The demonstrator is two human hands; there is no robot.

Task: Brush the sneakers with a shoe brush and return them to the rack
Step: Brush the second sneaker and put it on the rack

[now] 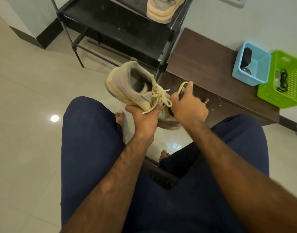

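Sneaker gripped underneath by left hand; right hand presses brush.

Person seen from above, seated. Both forearms bare with visible hair, no sleeves in view, no watch, rings or bands on the wrists. Left hand and right hand bare, no gloves. Legs in dark navy trousers, plain fabric, no visible pattern or logo, slightly creased at the thighs. Feet bare: toes of one foot by the left knee, another foot's toes between the legs.
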